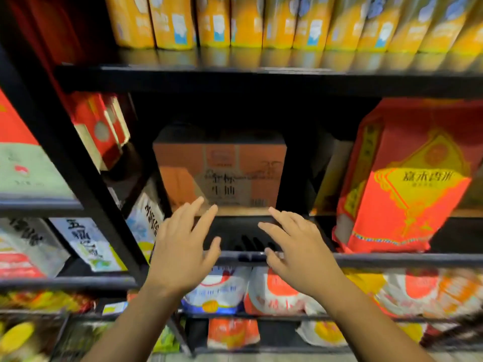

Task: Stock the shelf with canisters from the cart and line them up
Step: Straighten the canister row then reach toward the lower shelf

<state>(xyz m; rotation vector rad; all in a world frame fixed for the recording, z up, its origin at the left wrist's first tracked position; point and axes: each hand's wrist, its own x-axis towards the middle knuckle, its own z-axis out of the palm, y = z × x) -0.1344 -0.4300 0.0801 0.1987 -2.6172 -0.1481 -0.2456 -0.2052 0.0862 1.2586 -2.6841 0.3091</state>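
Both my hands reach toward the middle level of a black shelf (pixel 366 261). My left hand (pixel 183 244) and my right hand (pixel 295 244) hover side by side over the shelf's front edge, fingers spread and straight, holding nothing. Between and behind them lies a dark gap on the shelf board. At the back of that gap stands a brown cardboard carton (pixel 222 171) with printed characters. No canister and no cart show in the head view. The picture is blurred.
A large red and yellow bag (pixel 402 184) stands right of the gap; red boxes (pixel 102 129) stand left. Orange packs (pixel 235 22) line the level above. White and orange bags (pixel 274 291) fill the level below. A black upright post (pixel 86 178) borders the left.
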